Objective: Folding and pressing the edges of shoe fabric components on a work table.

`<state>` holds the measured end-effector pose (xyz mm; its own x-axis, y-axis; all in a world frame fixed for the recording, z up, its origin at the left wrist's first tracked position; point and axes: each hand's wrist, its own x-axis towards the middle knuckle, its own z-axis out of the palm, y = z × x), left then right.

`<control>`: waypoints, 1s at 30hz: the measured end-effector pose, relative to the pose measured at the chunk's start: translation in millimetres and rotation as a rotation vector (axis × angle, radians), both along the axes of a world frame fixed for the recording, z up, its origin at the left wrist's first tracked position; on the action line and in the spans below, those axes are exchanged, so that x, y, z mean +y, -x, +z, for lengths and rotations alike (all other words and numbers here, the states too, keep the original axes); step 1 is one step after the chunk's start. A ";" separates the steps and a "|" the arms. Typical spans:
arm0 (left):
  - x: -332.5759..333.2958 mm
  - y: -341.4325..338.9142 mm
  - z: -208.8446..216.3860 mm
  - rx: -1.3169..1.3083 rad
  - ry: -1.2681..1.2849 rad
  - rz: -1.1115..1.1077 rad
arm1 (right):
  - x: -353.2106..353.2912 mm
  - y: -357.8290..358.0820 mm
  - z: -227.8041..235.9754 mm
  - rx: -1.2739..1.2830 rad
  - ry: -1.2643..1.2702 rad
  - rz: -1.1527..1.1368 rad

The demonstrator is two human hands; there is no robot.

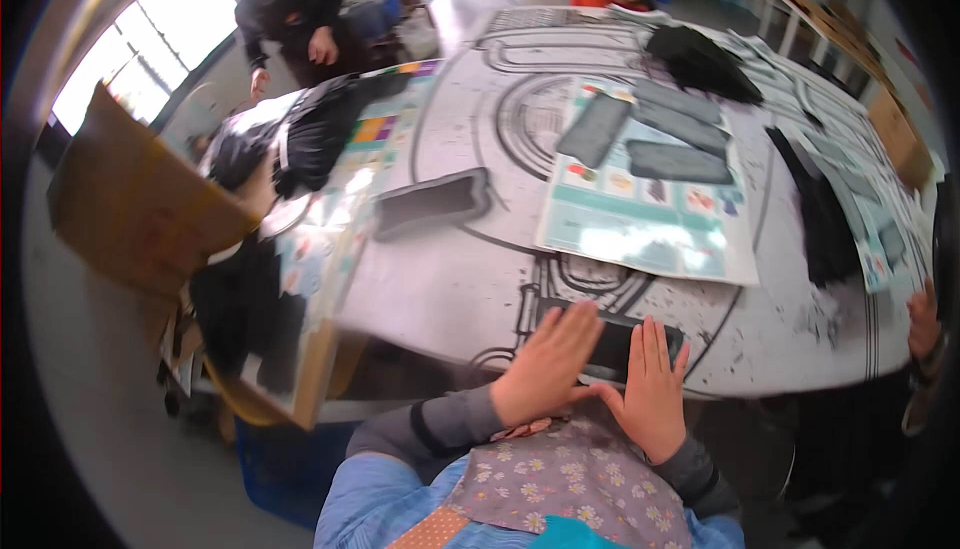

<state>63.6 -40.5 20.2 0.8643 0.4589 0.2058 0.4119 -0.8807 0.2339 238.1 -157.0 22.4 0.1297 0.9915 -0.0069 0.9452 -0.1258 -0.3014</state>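
Note:
At the near edge of the table, a dark rectangular piece point(612, 351) with a lighter grey rim lies partly under my hands. My left hand point(550, 361) rests on or just over its left end, fingers stretched out together. Flat and straight-fingered, my right hand point(652, 384) is at the piece's right end. The thumbs come close together between the hands. A similar dark piece with a grey edge point(435, 204) lies farther off to the left, slightly curled. Several grey oblong pieces point(680, 161) lie on a teal and white printed sheet point(640, 234) beyond my hands.
The large white table point(430, 299) bears black line drawings. Black cloth point(705, 61) is bunched at its far side; a black strip point(815, 209) lies right. At left are a cardboard box point(140, 199) and black garments point(320, 134). Other people stand around; one's hand point(922, 321) shows right.

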 end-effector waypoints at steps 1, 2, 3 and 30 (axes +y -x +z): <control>1.2 -5.8 -1.5 0.017 -0.045 -0.019 | 6.5 0.2 -0.3 0.020 -0.092 0.122; 3.4 -9.6 -9.5 0.037 -0.085 -0.053 | 13.8 1.1 -1.0 0.042 -0.179 0.229; 4.0 -13.6 -19.0 0.072 -0.082 -0.077 | 23.0 5.9 -3.3 0.088 -0.154 0.277; -1.0 30.8 -21.8 0.045 -0.030 0.166 | 50.9 25.6 -20.6 0.008 -0.266 0.323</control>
